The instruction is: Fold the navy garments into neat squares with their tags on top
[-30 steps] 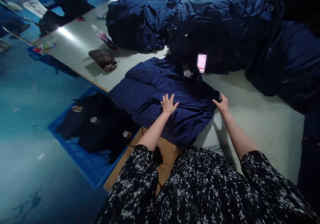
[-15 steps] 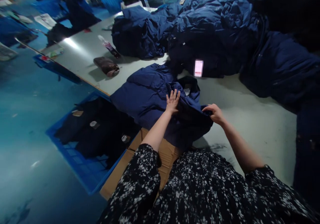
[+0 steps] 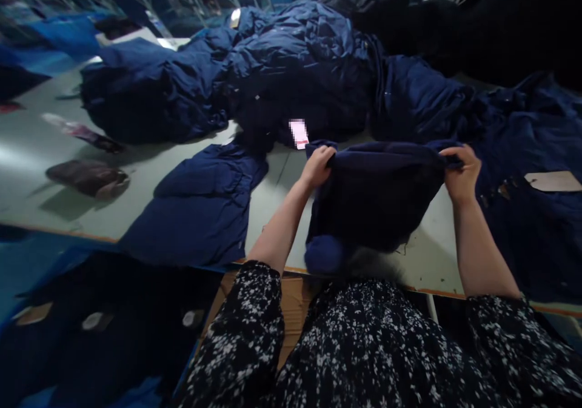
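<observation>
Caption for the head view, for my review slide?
Left hand and right hand hold up a dark navy jacket over a pale work table, beside heaped navy jackets.

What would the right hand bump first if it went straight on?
The right hand, pinching the navy garment, would probably meet the heap of navy padded jackets first, though depth is hard to judge here.

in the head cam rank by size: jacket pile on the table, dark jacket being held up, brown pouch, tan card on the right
Largest to smallest:
1. The jacket pile
2. The dark jacket, though being nearer the camera may make it look bigger
3. The brown pouch and the tan card look too close to rank
</observation>
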Demonstrator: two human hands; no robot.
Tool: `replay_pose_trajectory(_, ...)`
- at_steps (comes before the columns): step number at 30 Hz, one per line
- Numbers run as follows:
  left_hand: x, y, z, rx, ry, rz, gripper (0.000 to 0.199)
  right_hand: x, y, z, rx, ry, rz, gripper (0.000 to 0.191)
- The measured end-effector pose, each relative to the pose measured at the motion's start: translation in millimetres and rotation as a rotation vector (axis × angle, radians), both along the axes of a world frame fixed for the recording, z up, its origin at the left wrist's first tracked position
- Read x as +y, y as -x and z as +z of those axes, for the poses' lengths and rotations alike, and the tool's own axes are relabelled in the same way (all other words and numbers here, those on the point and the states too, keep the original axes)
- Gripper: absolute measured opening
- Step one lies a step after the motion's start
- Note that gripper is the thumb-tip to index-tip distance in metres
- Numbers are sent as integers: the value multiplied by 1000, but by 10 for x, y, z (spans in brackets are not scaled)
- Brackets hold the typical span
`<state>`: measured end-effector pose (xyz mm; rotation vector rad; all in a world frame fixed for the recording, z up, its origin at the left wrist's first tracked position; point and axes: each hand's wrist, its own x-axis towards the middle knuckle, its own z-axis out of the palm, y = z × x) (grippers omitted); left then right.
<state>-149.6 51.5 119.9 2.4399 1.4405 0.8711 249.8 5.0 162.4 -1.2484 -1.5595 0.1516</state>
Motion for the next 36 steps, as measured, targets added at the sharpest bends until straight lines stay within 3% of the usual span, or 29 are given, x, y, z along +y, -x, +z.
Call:
replay_pose_trajectory(3,83,-196,503,-10,-150,-133,48,-18,-283,362,16,-164,-142,11)
replay_pose_trajectory(5,39,-296,658,38,-158,-194,45,-100,-430,433,30,-167,-130,15)
replay_pose_trajectory(6,-11,-332,659,76,-131,-215,44,-156,-502,395,28,-137,-102,18)
replay_pose_trajectory(9,-248,-387,367,236,33,-211,44,-361,-731,-3,-60,126,56,30)
replay_pose_trajectory(11,-453,-398,19,363,177,-155,50,-507,-874,-425,-193,428,167,36)
replay_pose_trajectory(13,-664,-417,-338,459,368,-102,61,-643,-959,-849,-305,645,149,39)
replay_pose_trajectory(15,-852,-469,-629,452,450,-22,66,-749,-941,-1179,-361,692,89,43)
replay_pose_trajectory(17,-1001,-559,-832,390,421,80,64,-807,-800,-1379,-402,661,85,43)
replay_pose_trajectory(20,-1144,-725,-1040,314,383,175,53,-821,-409,-1509,-509,618,147,43)
replay_pose_trajectory(23,-1211,-838,-1228,312,488,181,50,-827,46,-1631,-648,690,197,52)
replay_pose_trajectory(27,-1253,-860,-1435,325,543,183,54,-934,485,-1903,-786,839,107,60)
replay_pose_trajectory(31,-1364,-824,-1520,231,476,191,56,-1087,628,-2085,-799,795,-9,60)
replay_pose_trajectory(36,-1716,-688,-1649,14,371,333,63,-1300,712,-2077,-760,809,-65,54)
